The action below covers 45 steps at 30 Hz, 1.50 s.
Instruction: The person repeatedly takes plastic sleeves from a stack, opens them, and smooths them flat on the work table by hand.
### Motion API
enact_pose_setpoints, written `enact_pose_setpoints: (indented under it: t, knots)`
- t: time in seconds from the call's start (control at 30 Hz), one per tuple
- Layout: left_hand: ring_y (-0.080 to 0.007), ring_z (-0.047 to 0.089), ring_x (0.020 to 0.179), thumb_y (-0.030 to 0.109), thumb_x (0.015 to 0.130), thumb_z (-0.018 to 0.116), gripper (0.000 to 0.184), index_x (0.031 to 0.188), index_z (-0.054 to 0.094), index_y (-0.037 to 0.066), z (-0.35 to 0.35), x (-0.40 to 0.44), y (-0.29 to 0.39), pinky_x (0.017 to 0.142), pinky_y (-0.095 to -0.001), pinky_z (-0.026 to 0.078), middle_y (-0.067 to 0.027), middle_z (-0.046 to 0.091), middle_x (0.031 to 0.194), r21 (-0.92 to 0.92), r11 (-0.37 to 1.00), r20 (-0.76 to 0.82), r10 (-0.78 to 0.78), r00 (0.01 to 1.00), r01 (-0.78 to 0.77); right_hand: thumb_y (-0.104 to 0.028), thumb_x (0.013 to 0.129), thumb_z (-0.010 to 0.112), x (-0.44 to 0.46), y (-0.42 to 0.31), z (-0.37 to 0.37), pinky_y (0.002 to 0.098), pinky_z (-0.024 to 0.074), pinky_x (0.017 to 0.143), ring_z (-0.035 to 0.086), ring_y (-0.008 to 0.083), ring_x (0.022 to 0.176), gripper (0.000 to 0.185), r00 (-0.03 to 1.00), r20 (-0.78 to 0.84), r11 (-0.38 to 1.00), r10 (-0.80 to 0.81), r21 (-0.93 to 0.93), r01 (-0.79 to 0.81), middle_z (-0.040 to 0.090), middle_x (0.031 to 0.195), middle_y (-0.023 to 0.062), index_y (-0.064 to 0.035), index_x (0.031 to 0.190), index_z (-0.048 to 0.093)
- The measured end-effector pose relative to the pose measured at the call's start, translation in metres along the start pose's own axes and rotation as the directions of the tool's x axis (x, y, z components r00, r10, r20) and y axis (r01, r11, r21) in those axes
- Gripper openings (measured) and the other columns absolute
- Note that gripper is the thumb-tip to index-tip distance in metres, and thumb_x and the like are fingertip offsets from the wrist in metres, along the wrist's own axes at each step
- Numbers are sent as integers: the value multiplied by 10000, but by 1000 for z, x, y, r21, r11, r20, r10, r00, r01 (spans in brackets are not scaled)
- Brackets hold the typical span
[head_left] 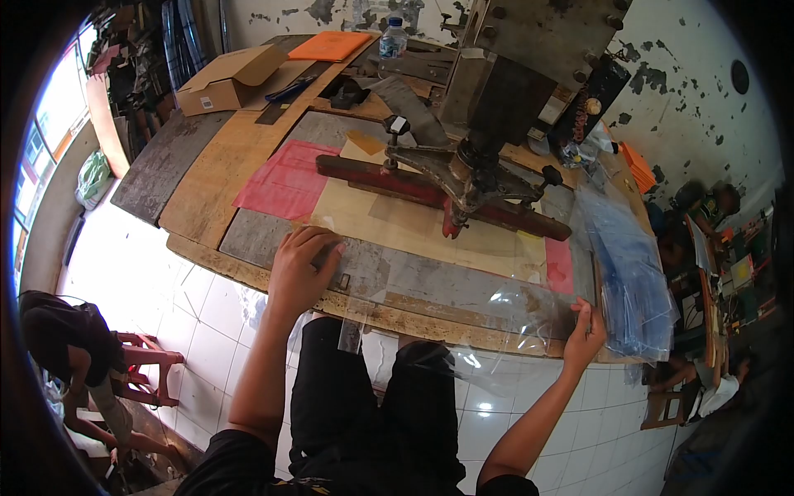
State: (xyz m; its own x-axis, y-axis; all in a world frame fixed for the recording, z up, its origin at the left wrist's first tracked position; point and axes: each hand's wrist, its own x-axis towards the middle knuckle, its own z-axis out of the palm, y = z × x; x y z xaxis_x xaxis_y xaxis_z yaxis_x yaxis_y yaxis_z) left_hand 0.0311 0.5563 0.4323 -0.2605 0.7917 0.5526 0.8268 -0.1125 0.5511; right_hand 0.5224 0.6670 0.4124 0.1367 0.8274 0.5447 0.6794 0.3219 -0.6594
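A clear plastic sheet [471, 318] lies across the front edge of the work table [194, 240] and hangs over it towards my lap. My left hand [302, 264] rests at the sheet's left end, fingers bent; what lies under the fingertips is too small to tell. At the right end, my right hand [585, 326] has thumb and fingers pinched on the sheet. Beyond both hands, a red metal bar [364, 175] of a press [475, 157] sits over a yellowish sheet [347, 207] with pink pieces [285, 178] at its ends.
A stack of bluish plastic sheets [633, 281] lies right of my right hand. Further back are a cardboard box [227, 78], an orange folder [331, 46] and a water bottle [393, 41]. One person [74, 347] is at lower left; others are at far right.
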Motion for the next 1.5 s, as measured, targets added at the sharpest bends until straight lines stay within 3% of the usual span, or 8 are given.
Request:
enact_pose_setpoints:
  t: [0.5, 0.83, 1.1, 1.17, 1.3, 1.37, 1.4, 1.5]
  knots:
    - [-349, 687, 1009, 155, 934, 738, 160, 1022, 771, 25, 2, -3, -6, 954, -441, 511, -124, 749, 1048, 1, 999, -28, 36, 999, -36, -299, 1095, 596, 0, -1, 0, 374, 515, 884, 699, 233, 938, 359, 999, 51, 1000, -1, 7, 1, 769, 945, 119, 18, 1096, 764]
    - [-356, 677, 1009, 163, 945, 734, 158, 1028, 775, 35, 1, -7, -6, 947, -452, 507, -131, 742, 1040, -28, 998, -33, 57, 998, -58, -278, 1034, 695, 21, -26, 7, 369, 528, 830, 684, 274, 899, 314, 936, 341, 995, -91, -16, 102, 734, 1019, 164, -3, 1166, 763]
    - [-370, 675, 1009, 162, 940, 738, 160, 1032, 775, 36, 3, -11, -8, 935, -459, 513, -144, 738, 1032, 24, 998, -46, 65, 997, -64, -244, 981, 761, 29, -31, 37, 346, 518, 765, 644, 203, 807, 275, 927, 376, 999, -1, -30, 13, 715, 942, 122, 16, 1067, 778]
    - [-372, 679, 1007, 154, 939, 738, 154, 1029, 774, 35, 2, -14, -9, 926, -462, 519, -147, 741, 1031, 42, 995, -51, 93, 994, -91, -219, 981, 765, 21, -39, 29, 318, 498, 744, 613, 154, 794, 256, 910, 410, 986, 56, 120, -115, 693, 910, 79, 28, 1048, 757]
    - [-356, 726, 998, 126, 931, 750, 145, 1029, 767, 21, 0, -23, 25, 906, -459, 559, -156, 766, 1068, -143, 987, -13, 78, 997, -79, -173, 980, 757, -8, -69, -4, 294, 473, 737, 579, 123, 783, 212, 948, 315, 965, 37, 236, -116, 669, 905, 46, 32, 1031, 735]
    - [-342, 743, 1001, 165, 946, 766, 189, 1058, 768, 13, -1, -33, 58, 901, -427, 575, -159, 769, 1085, -355, 933, 219, 17, 976, 63, -145, 1011, 734, -24, -84, -24, 254, 449, 748, 560, 82, 811, 187, 959, 275, 956, 62, 259, -136, 637, 896, 0, 39, 1029, 706]
    - [-342, 743, 1001, 165, 946, 766, 189, 1058, 768, 13, 4, -38, 70, 901, -427, 575, -159, 769, 1085, -358, 932, 228, 24, 973, 61, -145, 1011, 734, -31, -84, -30, 254, 449, 748, 560, 82, 811, 187, 960, 269, 956, 72, 255, -143, 637, 896, 0, 39, 1029, 706]
    - [-330, 751, 997, 200, 957, 779, 244, 1112, 766, 11, 21, -52, 104, 899, -408, 583, -165, 766, 1085, -480, 875, 249, 210, 945, -68, -137, 1024, 718, -46, -83, -48, 238, 437, 778, 553, 80, 837, 182, 964, 265, 954, -3, 291, -77, 623, 951, 7, 45, 1030, 703]
